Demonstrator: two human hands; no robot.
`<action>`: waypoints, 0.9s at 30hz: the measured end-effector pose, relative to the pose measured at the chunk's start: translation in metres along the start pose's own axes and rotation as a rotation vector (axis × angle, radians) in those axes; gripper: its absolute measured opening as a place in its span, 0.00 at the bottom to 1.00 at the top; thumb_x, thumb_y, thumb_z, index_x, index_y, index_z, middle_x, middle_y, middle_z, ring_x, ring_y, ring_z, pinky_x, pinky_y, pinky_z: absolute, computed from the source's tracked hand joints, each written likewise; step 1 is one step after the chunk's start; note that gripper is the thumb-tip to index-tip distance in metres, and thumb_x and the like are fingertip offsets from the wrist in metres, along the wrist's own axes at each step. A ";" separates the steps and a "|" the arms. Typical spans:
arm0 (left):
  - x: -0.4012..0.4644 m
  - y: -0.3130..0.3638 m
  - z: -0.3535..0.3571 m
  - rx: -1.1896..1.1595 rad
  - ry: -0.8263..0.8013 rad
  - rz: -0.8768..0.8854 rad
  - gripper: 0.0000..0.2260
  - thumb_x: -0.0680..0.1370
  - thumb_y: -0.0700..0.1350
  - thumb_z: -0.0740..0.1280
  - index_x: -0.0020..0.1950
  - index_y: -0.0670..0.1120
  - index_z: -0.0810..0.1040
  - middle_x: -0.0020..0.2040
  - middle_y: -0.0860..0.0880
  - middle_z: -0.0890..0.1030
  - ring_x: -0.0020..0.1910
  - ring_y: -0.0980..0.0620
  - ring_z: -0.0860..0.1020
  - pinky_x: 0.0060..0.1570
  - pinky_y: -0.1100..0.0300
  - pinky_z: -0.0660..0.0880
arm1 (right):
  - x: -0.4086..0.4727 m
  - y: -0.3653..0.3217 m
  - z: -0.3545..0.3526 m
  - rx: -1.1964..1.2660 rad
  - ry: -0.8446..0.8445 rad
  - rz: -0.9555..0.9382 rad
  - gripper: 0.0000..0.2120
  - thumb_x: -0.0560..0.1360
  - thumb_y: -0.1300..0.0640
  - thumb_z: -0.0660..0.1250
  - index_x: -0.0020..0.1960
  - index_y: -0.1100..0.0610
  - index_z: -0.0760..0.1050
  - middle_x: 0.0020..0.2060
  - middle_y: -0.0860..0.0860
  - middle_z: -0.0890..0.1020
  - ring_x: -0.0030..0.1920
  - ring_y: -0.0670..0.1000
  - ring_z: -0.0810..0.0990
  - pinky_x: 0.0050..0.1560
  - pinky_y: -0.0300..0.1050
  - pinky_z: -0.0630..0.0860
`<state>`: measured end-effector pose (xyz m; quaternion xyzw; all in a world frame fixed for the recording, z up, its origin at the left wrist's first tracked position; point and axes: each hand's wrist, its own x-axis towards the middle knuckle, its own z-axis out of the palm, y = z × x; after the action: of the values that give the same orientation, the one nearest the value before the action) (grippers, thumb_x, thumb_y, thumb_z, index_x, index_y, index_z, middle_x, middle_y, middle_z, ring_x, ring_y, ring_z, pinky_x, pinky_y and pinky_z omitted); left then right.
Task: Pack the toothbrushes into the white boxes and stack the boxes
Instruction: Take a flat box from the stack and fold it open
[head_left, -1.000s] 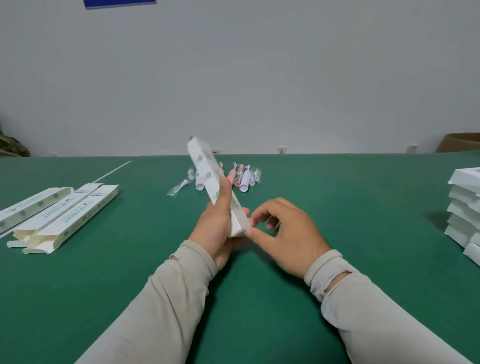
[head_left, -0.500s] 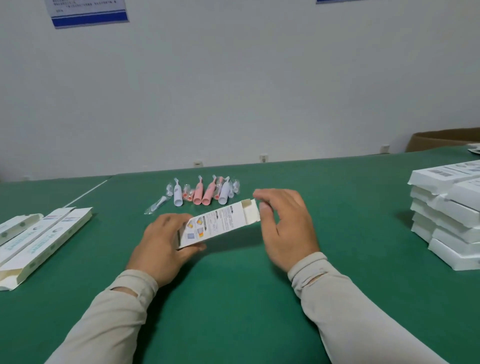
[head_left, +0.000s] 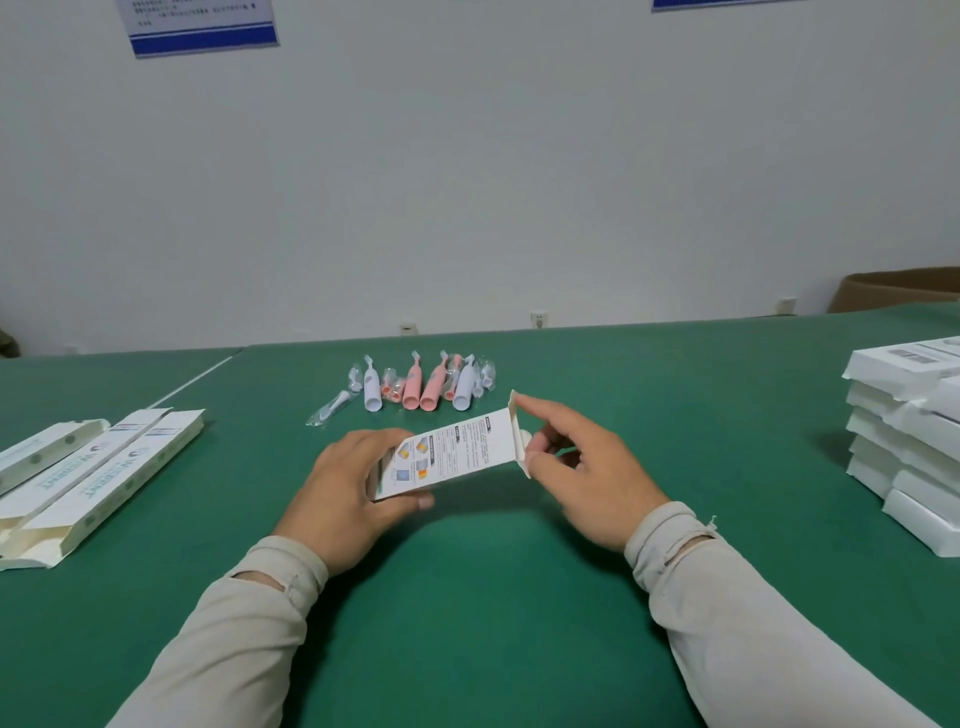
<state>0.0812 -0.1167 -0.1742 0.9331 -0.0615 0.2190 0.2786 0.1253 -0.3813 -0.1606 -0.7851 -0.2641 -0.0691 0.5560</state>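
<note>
Gripping white box (head_left: 451, 451) near-left in left hand (head_left: 349, 488), right hand (head_left: 582, 467) pinching, seemingly, its flap (head_left: 515, 431) for closing.

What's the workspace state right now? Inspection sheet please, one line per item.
Surface: green table, cloth-like top.
Job's things: white box held over the table, end flap open at its right end; toothbrushes, pink and white, in a row behind it; open boxes lying flat at left; stack of boxes at right.
Clutter: nothing seen.
Hands: left hand grips the box's left end; right hand pinches the flap.
Cables: nothing seen.
Surroundings: white wall, blue-edged poster, wall sockets, cardboard box at far right.
</note>
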 end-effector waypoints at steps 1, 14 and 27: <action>0.000 0.000 0.000 -0.010 -0.011 0.011 0.25 0.69 0.55 0.79 0.62 0.64 0.72 0.58 0.58 0.76 0.59 0.51 0.72 0.62 0.53 0.69 | 0.000 -0.001 -0.001 0.027 -0.013 0.003 0.25 0.76 0.61 0.66 0.66 0.37 0.73 0.43 0.44 0.79 0.38 0.41 0.73 0.44 0.31 0.71; 0.014 -0.031 -0.024 0.167 0.373 -0.285 0.20 0.71 0.52 0.76 0.61 0.53 0.79 0.58 0.48 0.80 0.60 0.43 0.73 0.61 0.50 0.67 | 0.087 0.012 0.019 -0.184 0.301 0.131 0.15 0.76 0.56 0.67 0.62 0.47 0.75 0.58 0.47 0.77 0.44 0.44 0.78 0.56 0.43 0.74; 0.018 -0.045 -0.014 0.182 0.449 -0.406 0.22 0.73 0.58 0.72 0.65 0.56 0.74 0.64 0.50 0.74 0.65 0.46 0.68 0.60 0.55 0.64 | 0.218 0.056 0.096 -0.955 -0.203 0.309 0.24 0.83 0.48 0.45 0.69 0.56 0.72 0.68 0.60 0.74 0.66 0.63 0.73 0.66 0.57 0.72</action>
<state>0.1027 -0.0714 -0.1782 0.8759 0.2089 0.3639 0.2384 0.3203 -0.2341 -0.1560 -0.9842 -0.1366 -0.0223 0.1103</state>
